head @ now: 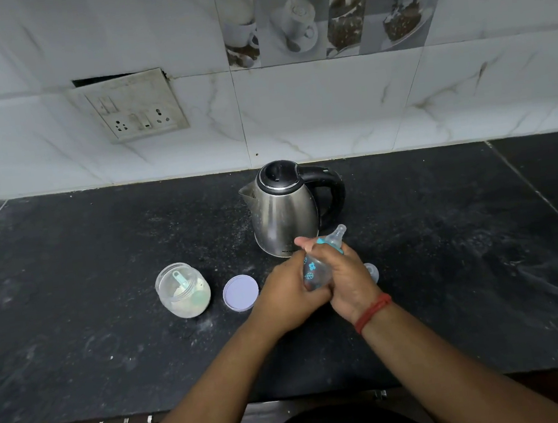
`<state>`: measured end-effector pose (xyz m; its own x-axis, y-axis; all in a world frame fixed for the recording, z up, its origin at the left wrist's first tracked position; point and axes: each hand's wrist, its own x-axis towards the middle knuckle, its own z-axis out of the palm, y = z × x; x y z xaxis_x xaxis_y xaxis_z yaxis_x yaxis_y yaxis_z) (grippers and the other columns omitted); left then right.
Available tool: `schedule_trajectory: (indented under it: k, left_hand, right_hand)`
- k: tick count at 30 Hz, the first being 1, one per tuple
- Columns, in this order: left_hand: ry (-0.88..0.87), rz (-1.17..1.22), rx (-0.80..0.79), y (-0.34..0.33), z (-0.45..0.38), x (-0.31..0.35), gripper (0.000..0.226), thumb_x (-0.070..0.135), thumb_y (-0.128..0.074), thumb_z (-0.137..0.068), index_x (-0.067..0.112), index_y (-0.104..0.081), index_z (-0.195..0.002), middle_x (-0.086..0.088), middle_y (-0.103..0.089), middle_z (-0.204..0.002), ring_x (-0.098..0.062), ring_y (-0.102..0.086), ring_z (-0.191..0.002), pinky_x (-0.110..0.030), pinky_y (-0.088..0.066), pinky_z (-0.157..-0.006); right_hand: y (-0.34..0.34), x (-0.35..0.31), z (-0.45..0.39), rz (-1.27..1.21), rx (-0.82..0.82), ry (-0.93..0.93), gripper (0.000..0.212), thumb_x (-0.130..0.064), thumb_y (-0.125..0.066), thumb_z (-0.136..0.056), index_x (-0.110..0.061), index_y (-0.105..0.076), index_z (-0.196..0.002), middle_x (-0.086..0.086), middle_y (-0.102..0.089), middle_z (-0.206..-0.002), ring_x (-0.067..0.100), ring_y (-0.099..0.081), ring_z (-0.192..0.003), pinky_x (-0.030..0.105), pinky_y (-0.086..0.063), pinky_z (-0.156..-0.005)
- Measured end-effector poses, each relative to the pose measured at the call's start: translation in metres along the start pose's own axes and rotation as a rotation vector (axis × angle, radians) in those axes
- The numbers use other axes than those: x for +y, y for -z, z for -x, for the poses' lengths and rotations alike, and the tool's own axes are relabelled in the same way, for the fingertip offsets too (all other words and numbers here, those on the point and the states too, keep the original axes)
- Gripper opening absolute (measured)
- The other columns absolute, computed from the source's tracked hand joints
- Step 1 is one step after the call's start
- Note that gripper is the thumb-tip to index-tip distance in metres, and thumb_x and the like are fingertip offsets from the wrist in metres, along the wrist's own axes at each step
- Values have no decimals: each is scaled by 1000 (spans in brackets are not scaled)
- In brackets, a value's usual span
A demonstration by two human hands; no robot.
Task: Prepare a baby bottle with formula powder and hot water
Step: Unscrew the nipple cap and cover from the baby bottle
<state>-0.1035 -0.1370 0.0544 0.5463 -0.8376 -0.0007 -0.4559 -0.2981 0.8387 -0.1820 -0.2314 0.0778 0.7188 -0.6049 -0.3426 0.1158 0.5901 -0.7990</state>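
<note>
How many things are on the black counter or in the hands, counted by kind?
Steel electric kettle with black handle: 1
Clear baby bottle with teal print, held by both hands: 1
Open clear plastic jar of powder with a teal scoop inside: 1
Round lilac jar lid: 1
Clear bottle cap: 1
Total: 5

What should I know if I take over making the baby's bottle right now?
Left hand: grips the lower body of the baby bottle.
Right hand: wrapped round the bottle near its teal collar; the nipple is on and tilts toward the kettle.
Electric kettle: upright behind the hands, lid shut.
Formula jar: open, left of the hands, scoop inside, some powder left.
Jar lid: flat on the counter beside the jar.
Clear bottle cap: behind the right hand.
Done: nipple fitted. Whether powder and water are in, I cannot tell.
Left: probably mix, cap the bottle, close the jar.
</note>
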Motion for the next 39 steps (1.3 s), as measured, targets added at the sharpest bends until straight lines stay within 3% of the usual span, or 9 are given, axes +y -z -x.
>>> schedule_trajectory:
  k: [6,12,16,21,24,28,32,34,39]
  left_hand:
    - [62,452,-287,16,0,16,19,5,-72,-85,11,-59,-98,-6,-66,-61,-19,-58,-44,-30,-50,-45]
    - [36,975,-671,24,6,21,31,18,-64,-83,-2,-54,-104,-15,-62,-83,-23,-67,-62,-25,-50,-40]
    - [51,770,-377,19,0,31,30,20,-70,-82,5,-54,-102,-11,-66,-72,-21,-65,-55,-28,-53,-44]
    - [32,360,-45,19,-8,28,33,15,-73,-82,17,-57,-111,0,-64,-67,-18,-62,-53,-44,-60,-55]
    - [19,512,-171,20,-3,33,27,13,-71,-84,12,-57,-107,-9,-62,-69,-18,-62,-52,-37,-57,-51]
    - [-27,845,-459,25,7,35,32,22,-68,-82,-2,-56,-98,-16,-63,-77,-21,-67,-60,-28,-53,-45]
    - [5,851,-397,23,8,36,41,23,-71,-81,-2,-52,-108,-15,-65,-81,-20,-68,-60,-29,-54,-46]
    - [19,796,-353,25,7,34,44,24,-72,-81,-1,-50,-109,-17,-64,-81,-16,-68,-55,-29,-54,-48]
    - [33,775,-326,26,8,24,39,22,-74,-82,10,-52,-113,-16,-63,-85,-19,-70,-63,-31,-56,-51]
  right_hand:
    - [9,-14,-2,80,-320,111,10,-19,-73,-68,-14,-72,-77,13,-75,-108,32,-68,-109,41,-60,-81]
    - [9,-31,-3,99,-705,123,36,-32,-83,-69,-7,-68,-90,13,-71,-101,35,-60,-122,46,-49,-102]
    - [9,-42,-9,225,-528,112,77,-49,-86,-69,-1,-63,-124,19,-65,-127,31,-61,-121,44,-51,-104]
    - [6,-36,-4,292,-218,158,60,-48,-81,-69,-3,-68,-108,13,-73,-93,27,-71,-88,35,-60,-72]
    - [5,-36,1,262,-222,175,74,-57,-87,-64,1,-69,-106,20,-70,-95,37,-66,-86,44,-57,-74]
    - [13,-40,5,233,-502,136,64,-60,-82,-69,-11,-74,-110,22,-67,-122,48,-55,-105,85,-29,-84]
    - [13,-52,5,222,-489,85,89,-56,-86,-66,-11,-58,-138,11,-64,-128,27,-60,-119,51,-48,-102]
    - [13,-53,6,218,-409,97,95,-53,-91,-62,-14,-54,-140,3,-65,-114,19,-62,-108,35,-55,-92]
    - [24,-48,4,98,-435,94,85,-31,-87,-74,-14,-44,-146,14,-67,-126,29,-62,-120,40,-52,-102]
